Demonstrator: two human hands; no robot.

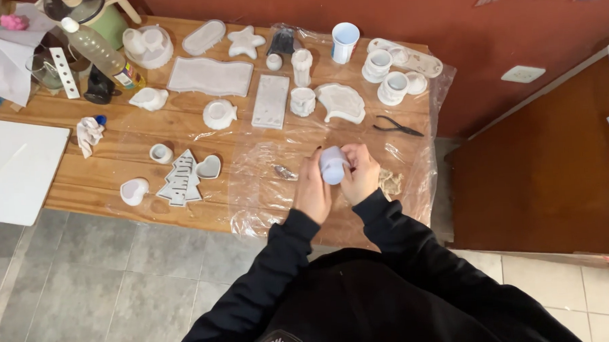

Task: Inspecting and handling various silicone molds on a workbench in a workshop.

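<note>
Wooden counter (102, 188) spanning the upper frame, its right half draped in a clear plastic sheet (264, 186) — likely there to keep the wood clean under messy work. At nine o'clock, a white board (17, 167) lying flat at the counter's edge. Across twelve o'clock, white cast pieces and moulds spread apart in rows, seemingly so each sits untouched: a wide rectangular tray (210, 76), a narrow slab (272, 101), a shell-shaped dish (341, 102), a star (245, 42), a tree-shaped piece (181, 178) at eight o'clock with a heart dish (209, 166) just beside it. Toward eleven o'clock, a plastic bottle (98, 50) lying tilted among clutter. Black pliers (396, 126) at two o'clock, near but apart from the hands. At centre, raised just above the sheet, a small pale round mould (333, 166) clasped from both sides — left hand (312, 187) wrapped around its left flank, right hand (360, 174) closed on its right, each grip holding it snugly, fingers curled over the rim as if pressing or peeling. Held over the plastic, apparently so crumbs land there, like the tan scraps (390, 181) at three o'clock of the hands.
</note>
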